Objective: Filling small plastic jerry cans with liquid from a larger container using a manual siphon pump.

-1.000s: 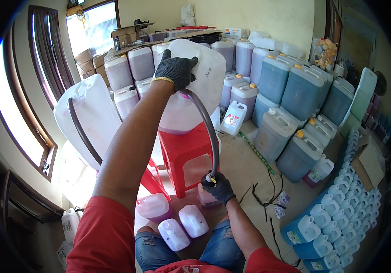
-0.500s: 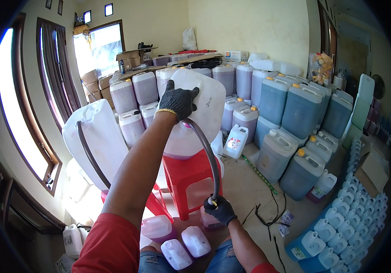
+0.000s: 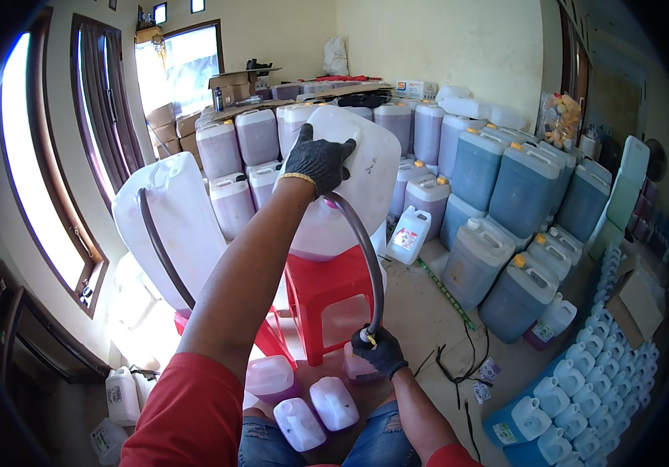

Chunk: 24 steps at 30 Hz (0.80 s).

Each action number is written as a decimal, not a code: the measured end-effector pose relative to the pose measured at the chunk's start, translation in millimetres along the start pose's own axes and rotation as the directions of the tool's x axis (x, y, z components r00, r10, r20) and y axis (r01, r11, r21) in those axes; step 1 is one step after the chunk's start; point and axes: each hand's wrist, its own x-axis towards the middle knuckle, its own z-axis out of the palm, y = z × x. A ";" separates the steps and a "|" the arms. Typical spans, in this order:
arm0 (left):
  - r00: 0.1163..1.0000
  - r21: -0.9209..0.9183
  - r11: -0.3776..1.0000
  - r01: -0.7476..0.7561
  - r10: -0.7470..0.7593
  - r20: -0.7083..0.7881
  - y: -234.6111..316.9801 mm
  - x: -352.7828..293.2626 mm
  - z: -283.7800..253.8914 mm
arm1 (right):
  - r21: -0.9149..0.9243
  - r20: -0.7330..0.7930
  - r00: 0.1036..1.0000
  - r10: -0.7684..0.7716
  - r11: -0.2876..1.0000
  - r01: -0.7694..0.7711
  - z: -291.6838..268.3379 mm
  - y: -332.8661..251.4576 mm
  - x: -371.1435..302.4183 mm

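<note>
My left hand (image 3: 319,163), in a dark knit glove, rests against the large translucent white jerrycan (image 3: 373,163), thumb and a finger stretched apart. The jerrycan stands on a red plastic stool (image 3: 320,284), with pink liquid low inside. A dark flexible hose (image 3: 366,241) arches from it down to my right hand (image 3: 385,354), also gloved. The right fingers are wrapped round the hose's lower end, by a small yellow lever. Just below is a small container (image 3: 359,369), partly hidden by the hand. Nearby are a pink-filled container (image 3: 271,377) and two pale containers (image 3: 300,426).
Another large white container (image 3: 165,226) with a hose stands at left. Stacked purple jerrycans (image 3: 218,152) fill the back, with blue-green ones (image 3: 517,191) at right. Rows of pale blue bottles (image 3: 576,381) line the right. Black straps (image 3: 459,373) and a green strip (image 3: 443,288) lie on the floor.
The view has shifted slightly, so the scene sits a little differently in the picture. Both hands keep their places on the jerrycan and the hose.
</note>
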 end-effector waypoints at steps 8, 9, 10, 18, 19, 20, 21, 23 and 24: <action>0.999 0.030 0.999 -0.014 0.015 -0.043 -3.1 3.2 5.0 | 0.206 -0.027 0.974 0.225 0.955 -0.215 10.8 38.3 21.6; 0.999 0.038 0.999 -0.013 0.015 -0.035 -4.1 1.9 5.1 | 0.273 -0.004 0.958 0.286 0.922 -0.274 10.0 30.8 24.9; 0.998 0.035 0.999 -0.022 0.024 -0.059 -5.7 1.2 8.5 | 0.272 0.001 0.955 0.296 0.919 -0.285 9.0 25.5 27.3; 0.993 0.021 0.999 -0.041 0.043 -0.111 -7.2 -0.3 14.0 | -0.315 0.181 0.975 0.132 0.947 -0.070 -10.6 58.1 6.6; 0.993 0.014 0.999 -0.035 0.036 -0.111 -8.6 -1.2 14.1 | -0.609 0.178 0.982 0.059 0.791 0.062 -6.1 75.5 2.1; 0.993 0.007 0.999 -0.038 0.038 -0.110 -7.1 0.8 14.7 | -0.831 0.196 0.981 -0.011 0.529 0.172 -3.8 94.3 3.0; 0.994 0.010 0.999 -0.035 0.036 -0.106 -5.2 2.2 14.9 | -0.868 0.237 0.946 0.219 0.485 0.105 1.6 106.9 11.9; 0.994 0.027 0.999 -0.026 0.029 -0.105 -6.3 3.1 14.9 | -0.837 0.258 0.938 0.233 0.539 0.096 -2.7 121.1 6.6; 0.995 0.038 0.999 -0.017 0.021 -0.099 -9.5 1.4 15.0 | -0.800 0.281 0.929 0.240 0.594 0.088 -3.2 122.9 4.3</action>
